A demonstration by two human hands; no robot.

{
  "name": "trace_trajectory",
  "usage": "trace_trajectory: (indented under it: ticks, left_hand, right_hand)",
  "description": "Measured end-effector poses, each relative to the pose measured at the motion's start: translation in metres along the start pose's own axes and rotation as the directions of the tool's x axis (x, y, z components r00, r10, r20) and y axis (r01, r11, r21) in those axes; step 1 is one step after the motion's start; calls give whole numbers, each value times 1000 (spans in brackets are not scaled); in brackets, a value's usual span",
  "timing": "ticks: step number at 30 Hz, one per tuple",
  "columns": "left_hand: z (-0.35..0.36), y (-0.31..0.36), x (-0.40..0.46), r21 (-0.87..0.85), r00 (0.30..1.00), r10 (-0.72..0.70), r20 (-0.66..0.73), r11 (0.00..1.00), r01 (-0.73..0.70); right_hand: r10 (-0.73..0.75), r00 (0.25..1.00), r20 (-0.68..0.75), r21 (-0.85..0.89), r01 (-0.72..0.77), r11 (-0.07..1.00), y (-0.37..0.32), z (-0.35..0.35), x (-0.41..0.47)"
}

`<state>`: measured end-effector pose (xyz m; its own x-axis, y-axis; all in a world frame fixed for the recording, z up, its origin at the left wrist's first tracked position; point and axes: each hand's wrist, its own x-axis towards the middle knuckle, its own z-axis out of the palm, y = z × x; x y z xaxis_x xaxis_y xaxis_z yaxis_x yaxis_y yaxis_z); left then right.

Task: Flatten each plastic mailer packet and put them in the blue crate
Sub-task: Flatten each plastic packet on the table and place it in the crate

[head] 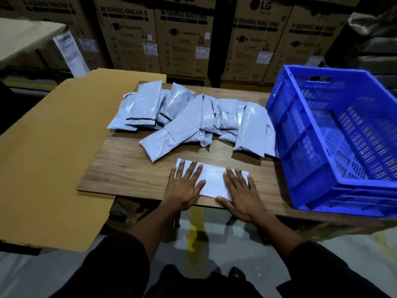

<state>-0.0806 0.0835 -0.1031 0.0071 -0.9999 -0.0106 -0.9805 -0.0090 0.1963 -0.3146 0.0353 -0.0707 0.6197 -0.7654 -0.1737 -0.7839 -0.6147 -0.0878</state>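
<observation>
Left hand (185,186), right hand (238,190): both spread flat, fingers straight, palms pressing on one mailer packet (211,179) at near table (129,168) edge; nothing pinched. Packet lies under and between hands, its middle showing. Step judged: flattening. Next: pick up flattened packet, carry right into blue crate (300,134), which looks empty. Unflattened packet heap (193,119) waits beyond, puffy, overlapping.

We are in a warehouse or stockroom: tall washing machine cartons (184,37) stand stacked in a row behind the far edge of our wooden table (129,168), over a bare concrete floor (214,239).
</observation>
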Motion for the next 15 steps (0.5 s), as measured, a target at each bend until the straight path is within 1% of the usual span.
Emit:
trace_trajectory:
  ticks: [1,2,5,7,9,11,13,14,15]
  left_hand:
    - [0,-2,2,-1,1000,-9,-13,1000,9]
    - [-2,-1,2,-4,1000,-16,-20,1000,16]
    - [-8,4,4,-15,998,-40,45,999,41]
    - [-14,3,7,-77,994,-63,93,995,70]
    - [-19,2,6,-113,990,-40,137,992,56]
    - [-23,1,2,-51,994,35,108,998,-29]
    - [-22,0,1,109,987,156,32,981,-159]
    - [-21,0,1,171,978,208,-3,964,-204]
    - [-22,1,3,199,971,236,-44,954,-223]
  right_hand:
    - [-27,999,-31,3,27,1000,2,-1,-3]
    - [-72,993,-93,-1,73,997,2,-2,-7]
    - [-213,938,-273,-70,202,977,0,-2,-10]
    - [-218,924,-315,-77,204,976,-1,-3,-7]
    - [-216,917,-336,-89,197,976,-1,-3,-4]
    - [-207,912,-354,-82,190,978,-3,-7,-2]
    - [-197,908,-369,-34,199,979,-5,-19,-1]
    - [-205,901,-381,-15,216,976,-7,-25,-2]
    - [-219,893,-393,1,239,971,-8,-30,-4]
